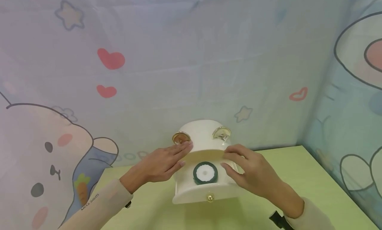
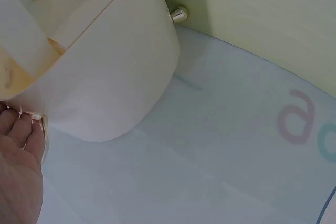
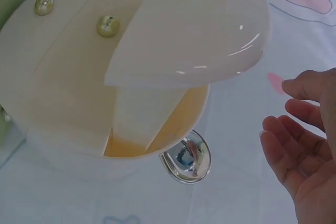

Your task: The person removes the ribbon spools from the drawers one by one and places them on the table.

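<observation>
Two round metal fittings (image 1: 222, 132) jut from the white box (image 1: 204, 128) on the green table (image 1: 280, 163), a printed cloth (image 1: 185, 74) behind. Its open drawer (image 1: 189, 193) holds a dark-green-rimmed roll (image 1: 205, 173). The left hand (image 1: 161, 164), fingers extended, covers the box's left edge and part of one fitting; its fingertip contact seems light but is hard to make out. The right hand (image 1: 253, 170), loosely bent, holds nothing beside the box. The left wrist view cuts off the left hand.
</observation>
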### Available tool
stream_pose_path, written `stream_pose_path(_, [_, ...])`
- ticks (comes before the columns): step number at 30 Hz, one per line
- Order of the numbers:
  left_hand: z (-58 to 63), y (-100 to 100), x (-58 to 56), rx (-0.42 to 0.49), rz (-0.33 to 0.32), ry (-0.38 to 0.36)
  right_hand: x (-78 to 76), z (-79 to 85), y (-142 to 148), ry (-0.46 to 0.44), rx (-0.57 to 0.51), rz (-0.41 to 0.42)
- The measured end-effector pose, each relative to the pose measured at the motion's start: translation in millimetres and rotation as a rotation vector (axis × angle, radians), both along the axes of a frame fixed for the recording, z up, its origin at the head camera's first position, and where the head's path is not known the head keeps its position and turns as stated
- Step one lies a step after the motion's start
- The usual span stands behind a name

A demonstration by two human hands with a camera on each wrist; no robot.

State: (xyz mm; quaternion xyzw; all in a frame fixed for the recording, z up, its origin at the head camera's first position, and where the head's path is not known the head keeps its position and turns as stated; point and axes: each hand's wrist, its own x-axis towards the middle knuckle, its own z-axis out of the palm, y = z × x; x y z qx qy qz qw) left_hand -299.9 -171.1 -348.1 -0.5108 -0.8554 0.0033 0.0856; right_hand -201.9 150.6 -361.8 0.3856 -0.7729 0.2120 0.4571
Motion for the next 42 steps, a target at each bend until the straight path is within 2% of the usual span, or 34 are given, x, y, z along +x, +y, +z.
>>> stream_pose_path(11, [-2.5,0.7,1.8,0.008,0.006,-0.001,-22.8,10.2,10.6,-0.129,0.209,0.067])
stream_pose_path(21, [-6.9,-0.6,0.1,0.0,0.022,-0.002,-36.9,21.5,5.7,-0.452,0.429,0.091])
stream_pose_path(27, [-8.6,0.4,1.3,0.006,0.013,0.004,-44.5,30.8,-3.4,-0.593,0.561,0.121])
stream_pose_path(31, [-8.5,0.7,1.5,0.009,0.007,0.003,-46.7,35.5,-13.3,-0.631,0.639,0.133])
stream_pose_path(38, [-7.7,1.1,0.8,-0.001,0.016,-0.014,-51.9,36.1,-28.3,-0.677,0.753,0.085])
stream_pose_path(42, [-8.5,0.0,1.5,-0.002,0.021,-0.016,-54.4,37.1,-36.5,-0.682,0.806,0.086])
